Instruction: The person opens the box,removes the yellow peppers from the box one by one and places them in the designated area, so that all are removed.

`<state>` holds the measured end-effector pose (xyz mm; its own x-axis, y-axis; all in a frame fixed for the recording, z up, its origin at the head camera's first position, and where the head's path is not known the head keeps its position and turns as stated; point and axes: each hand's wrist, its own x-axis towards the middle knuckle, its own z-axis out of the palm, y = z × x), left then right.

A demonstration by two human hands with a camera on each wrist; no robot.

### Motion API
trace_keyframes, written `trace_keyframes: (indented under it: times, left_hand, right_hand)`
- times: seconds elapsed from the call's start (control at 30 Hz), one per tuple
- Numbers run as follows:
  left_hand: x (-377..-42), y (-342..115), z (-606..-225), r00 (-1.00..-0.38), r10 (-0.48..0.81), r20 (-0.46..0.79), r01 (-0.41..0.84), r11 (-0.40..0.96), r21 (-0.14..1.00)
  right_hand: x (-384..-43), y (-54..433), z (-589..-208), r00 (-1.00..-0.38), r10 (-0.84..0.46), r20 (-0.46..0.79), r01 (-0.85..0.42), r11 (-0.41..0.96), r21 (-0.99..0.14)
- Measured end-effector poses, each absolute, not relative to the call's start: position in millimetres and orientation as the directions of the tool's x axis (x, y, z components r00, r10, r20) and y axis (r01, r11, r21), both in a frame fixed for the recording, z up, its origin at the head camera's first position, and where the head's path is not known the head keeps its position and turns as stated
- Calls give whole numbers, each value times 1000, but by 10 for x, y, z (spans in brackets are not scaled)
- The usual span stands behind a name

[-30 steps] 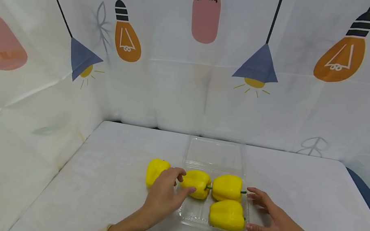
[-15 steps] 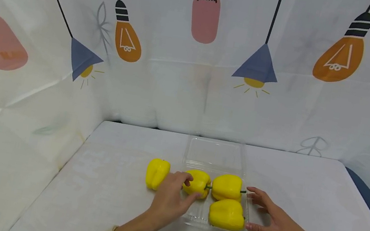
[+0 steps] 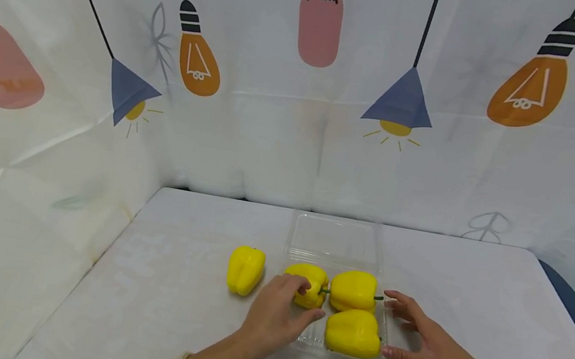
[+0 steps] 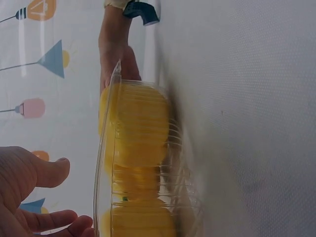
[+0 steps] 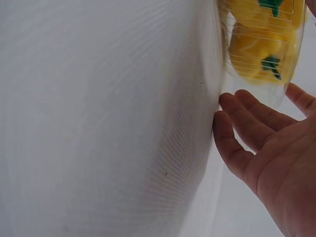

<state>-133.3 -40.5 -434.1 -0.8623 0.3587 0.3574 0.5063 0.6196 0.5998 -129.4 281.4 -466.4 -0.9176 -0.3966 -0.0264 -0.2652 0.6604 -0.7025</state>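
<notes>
Three yellow bell peppers, one of them the back-left pepper point(image 3: 313, 272), lie in a clear plastic clamshell box point(image 3: 313, 342) on the table. My left hand point(image 3: 271, 316) hovers over the box's front-left corner with thumb and fingers apart, partly covering that pepper and holding nothing. In the left wrist view, the left hand point(image 4: 29, 190) is beside the box's rim. My right hand point(image 3: 428, 345) stays at the box's right side, fingers spread near its edge. In the right wrist view, the right hand point(image 5: 281, 158) has its fingertips by the box's end and the tabletop; contact is unclear.
Another yellow bell pepper point(image 3: 245, 270) lies on the white table point(image 3: 176, 288) left of the box. The box's clear lid point(image 3: 336, 237) is folded back toward the rear. A white curtain point(image 3: 249, 134) printed with lamps hangs behind the table.
My left hand has moved right and slightly toward me, away from the loose pepper, which now shows fully. The right hand, box and peppers look unmoved.
</notes>
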Motion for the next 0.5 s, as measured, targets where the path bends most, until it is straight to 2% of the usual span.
trace_keyframes:
  times: [0.5]
  left_hand:
    - [-1274,-262,-4307,-846,428,318,528,591,610]
  right_hand:
    - [-1294,2823,-4674,-915,-402,-20,-273,656,-704]
